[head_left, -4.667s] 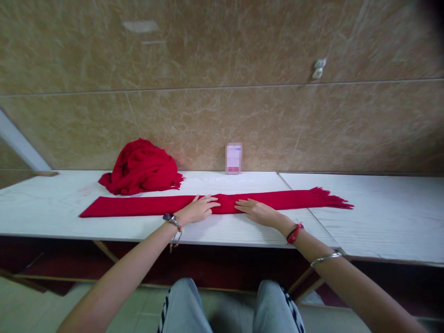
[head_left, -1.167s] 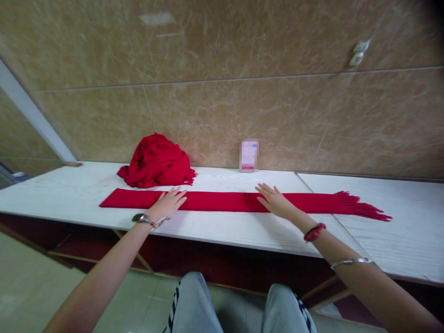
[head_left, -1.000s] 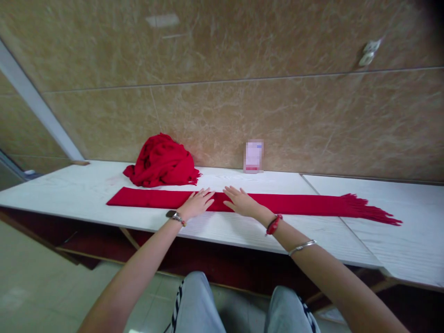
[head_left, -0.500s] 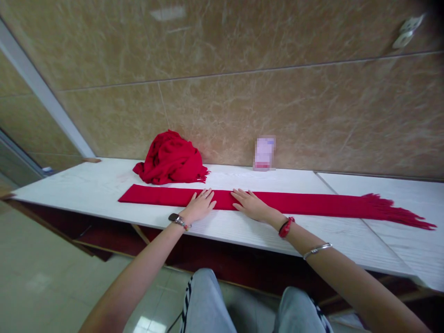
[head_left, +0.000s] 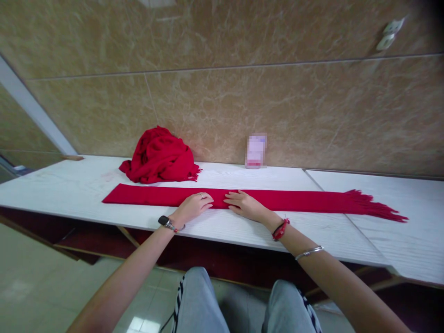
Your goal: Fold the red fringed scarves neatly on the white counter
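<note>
Cloth (head_left: 301, 200), red and fringed at one end, lay as a long flat strip across the frame's centre on a white bench (head_left: 388, 240). The left hand (head_left: 193, 207) rested on it near mid-frame, grip half curled; whether it pinched fabric, I could not tell. Just right, the right hand (head_left: 248, 206) touched it, grip loosely spread. A crumpled red bundle (head_left: 161, 157) sat left of centre.

Scarf (head_left: 298, 201): matt cloth, smth; tbl (head_left: 236, 226): wood-grain; wall (head_left: 215, 106): glossy; bangle (head_left: 309, 253): shiny metal.
</note>
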Tool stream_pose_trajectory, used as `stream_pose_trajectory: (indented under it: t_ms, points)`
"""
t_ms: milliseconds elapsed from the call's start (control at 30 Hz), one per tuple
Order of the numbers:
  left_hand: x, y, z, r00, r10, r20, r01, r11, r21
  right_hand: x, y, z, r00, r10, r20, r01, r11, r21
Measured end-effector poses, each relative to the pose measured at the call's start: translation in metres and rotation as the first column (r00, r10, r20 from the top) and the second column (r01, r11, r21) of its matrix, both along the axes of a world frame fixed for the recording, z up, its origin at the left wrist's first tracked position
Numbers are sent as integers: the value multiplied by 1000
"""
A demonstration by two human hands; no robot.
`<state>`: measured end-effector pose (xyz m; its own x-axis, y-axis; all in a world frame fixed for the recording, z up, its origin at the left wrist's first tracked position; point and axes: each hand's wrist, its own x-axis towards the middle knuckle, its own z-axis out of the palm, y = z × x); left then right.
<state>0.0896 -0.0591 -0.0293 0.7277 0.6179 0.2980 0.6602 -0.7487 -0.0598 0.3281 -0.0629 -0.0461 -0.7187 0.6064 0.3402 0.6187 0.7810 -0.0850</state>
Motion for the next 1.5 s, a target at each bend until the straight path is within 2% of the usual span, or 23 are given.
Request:
stream_pose_trajectory:
  t_ms: [100,300,400,500,700,833,967,1067,1167,1267,1367,1433,1500]
  points:
    - [0,-3,2,997,-42,-65,46,998,53,0,-1,1,999,10,42,-13,997,74]
    - [0,-3,-1,990,-21,-142,37,994,106,-3,-10,10,987,-44,155,20,988,153]
    - [0,-3,-1,998,-50,-48,53,996,65,-3,-12,10,989,-90,115,76,989,125]
    - [0,-3,-3,997,-57,46,57,998,4,-1,-10,6,994,-108,21,107,994,38]
    - [-4,-8,-9,992,-56,117,65,995,-73,5,-3,-2,980,-8,-199,-16,993,-119]
    - [-8,-10,-6,989,-20,144,41,988,-146,8,-6,-1,982,24,-186,-44,994,-104]
    - [-6,-10,0,988,-26,154,52,984,-169,0,-9,1,997,12,-78,-13,1000,-12]
    - [-7,-10,1,990,30,137,-14,993,-113,-10,-6,1,999,-29,30,27,998,61]
    - [-22,-8,-2,985,168,35,-166,984,-66,-14,0,-4,993,-12,121,3,997,75]
    - [-55,-5,-5,941,327,-85,-336,931,-143,-11,2,-8,989,23,146,-32,998,55]
    - [-92,-3,-4,902,405,-148,-430,874,-226,-15,1,-5,992,10,125,-13,1000,25]
    - [-107,-4,-2,884,439,-158,-466,855,-229,-31,2,2,995,-5,95,4,1000,10]
    - [-111,-4,0,879,451,-154,-475,858,-196,-57,6,9,998,-14,64,14,1000,4]
